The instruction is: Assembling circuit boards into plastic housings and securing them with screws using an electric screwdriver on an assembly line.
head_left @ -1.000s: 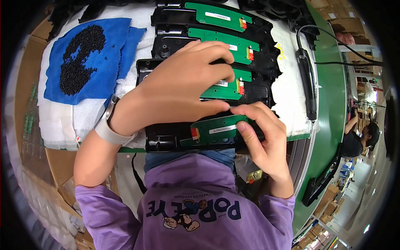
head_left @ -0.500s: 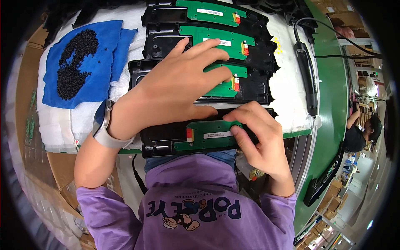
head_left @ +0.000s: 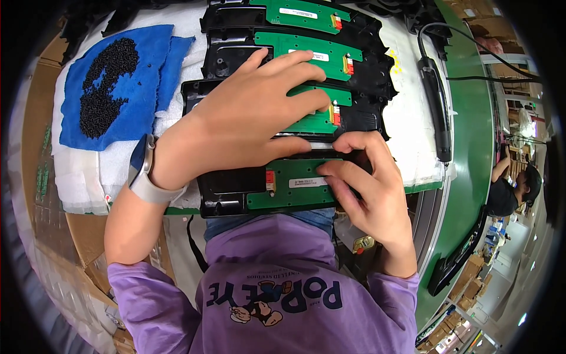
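Many small black pieces on blue cloth, far left. Left hand spread wide, back up, over black housings with green boards. We see nearest board in front housing, bodyward of left hand, long axis left to right. Right hand nearer, at board's right part, fingertips narrow; we cannot tell whether gripping. Corded black tool farther right.
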A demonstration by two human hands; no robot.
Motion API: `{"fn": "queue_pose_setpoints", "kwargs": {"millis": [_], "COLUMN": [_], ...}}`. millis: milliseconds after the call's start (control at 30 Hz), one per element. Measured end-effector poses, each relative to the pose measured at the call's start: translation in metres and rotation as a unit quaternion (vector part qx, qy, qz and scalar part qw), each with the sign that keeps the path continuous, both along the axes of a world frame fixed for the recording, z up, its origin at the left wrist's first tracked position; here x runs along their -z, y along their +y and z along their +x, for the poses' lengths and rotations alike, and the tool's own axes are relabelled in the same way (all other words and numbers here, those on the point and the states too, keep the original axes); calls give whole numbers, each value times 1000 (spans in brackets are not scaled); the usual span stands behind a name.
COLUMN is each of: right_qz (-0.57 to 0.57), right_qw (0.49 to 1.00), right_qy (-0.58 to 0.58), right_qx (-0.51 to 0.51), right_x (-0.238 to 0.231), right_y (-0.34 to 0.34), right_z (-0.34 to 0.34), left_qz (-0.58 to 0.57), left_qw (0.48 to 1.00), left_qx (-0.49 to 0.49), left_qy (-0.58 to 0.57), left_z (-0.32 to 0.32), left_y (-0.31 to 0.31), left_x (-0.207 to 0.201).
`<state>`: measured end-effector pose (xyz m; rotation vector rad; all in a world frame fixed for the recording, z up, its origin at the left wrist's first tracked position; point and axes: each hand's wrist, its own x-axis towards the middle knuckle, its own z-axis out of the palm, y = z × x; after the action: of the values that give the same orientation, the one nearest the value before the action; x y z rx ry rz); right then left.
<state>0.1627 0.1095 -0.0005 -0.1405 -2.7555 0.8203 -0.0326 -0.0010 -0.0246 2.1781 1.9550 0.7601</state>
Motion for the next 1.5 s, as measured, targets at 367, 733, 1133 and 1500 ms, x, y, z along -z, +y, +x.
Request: {"fn": "queue_pose_setpoints", "kwargs": {"millis": [367, 733, 1133, 1500], "right_qz": [-59, -38, 104, 71], "right_qw": [998, 999, 985, 986], "right_qy": [24, 14, 26, 42], "right_qx": [8, -17, -137, -145], "right_x": [15, 9, -7, -4], "right_y": [8, 7, -10, 3], "right_z": [2, -4, 1, -5], "left_qz": [-30, -37, 127, -86], "left_qw": [999, 999, 991, 837], "left_qx": [11, 20, -14, -504], "left_qy": [-9, -11, -40, 195], "left_z": [3, -2, -16, -104], "left_y": [-2, -1, -13, -112], "left_x": [-3, -5, -32, -32]}}
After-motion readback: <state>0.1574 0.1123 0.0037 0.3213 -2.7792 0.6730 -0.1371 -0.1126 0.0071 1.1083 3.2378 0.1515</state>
